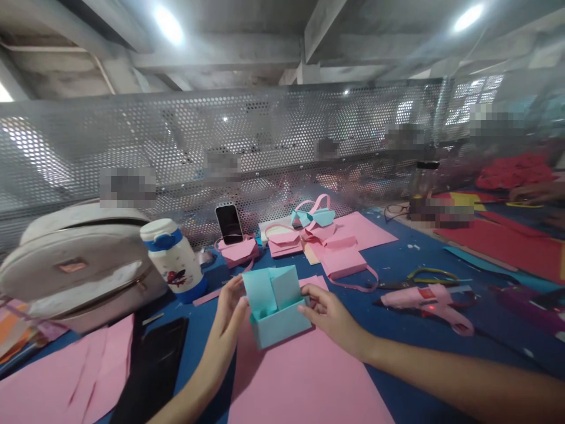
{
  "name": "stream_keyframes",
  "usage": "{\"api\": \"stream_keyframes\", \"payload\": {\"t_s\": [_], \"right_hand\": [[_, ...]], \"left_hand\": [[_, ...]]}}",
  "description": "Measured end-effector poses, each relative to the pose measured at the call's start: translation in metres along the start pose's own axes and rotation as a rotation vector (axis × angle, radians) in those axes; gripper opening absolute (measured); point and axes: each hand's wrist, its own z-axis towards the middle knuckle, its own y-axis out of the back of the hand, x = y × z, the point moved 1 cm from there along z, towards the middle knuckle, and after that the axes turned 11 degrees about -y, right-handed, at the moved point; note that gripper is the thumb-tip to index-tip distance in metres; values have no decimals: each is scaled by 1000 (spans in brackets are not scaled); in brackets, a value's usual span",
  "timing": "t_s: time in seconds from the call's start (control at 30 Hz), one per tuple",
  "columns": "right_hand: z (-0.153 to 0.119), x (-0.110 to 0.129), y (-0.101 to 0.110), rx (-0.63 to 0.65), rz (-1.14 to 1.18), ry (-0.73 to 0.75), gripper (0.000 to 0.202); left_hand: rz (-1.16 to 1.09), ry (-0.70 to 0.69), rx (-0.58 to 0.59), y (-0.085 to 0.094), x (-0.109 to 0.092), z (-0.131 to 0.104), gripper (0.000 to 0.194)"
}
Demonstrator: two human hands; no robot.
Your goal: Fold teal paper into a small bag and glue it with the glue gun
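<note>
A light blue folded paper box (282, 325) with raised flaps stands over a large pink sheet (304, 380) in the middle of the table. My left hand (232, 309) holds its left side, fingers behind the paper and thumb at the near edge. On the right side, my right hand (322, 309) pinches the box's edge between thumb and fingers. Behind the box lie small pink paper bags (346, 259) with thin handles, and a light blue piece (313, 217).
A pink glue gun (435, 300) and yellow-handled scissors (430, 275) lie at the right. On the left are a bottle (174, 259), a backpack (83, 265), a black flat object (154, 371) and pink sheets (83, 371). A phone (228, 224) leans near the perforated partition (265, 135).
</note>
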Motion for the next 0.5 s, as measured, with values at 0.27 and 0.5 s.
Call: {"api": "stream_keyframes", "payload": {"t_s": [0.27, 0.5], "right_hand": [[-10, 6, 4, -162, 4, 60, 21], [-9, 10, 3, -62, -77, 121, 7]], "left_hand": [[21, 13, -9, 0, 11, -49, 58], [24, 132, 278, 5, 6, -48, 51]]}}
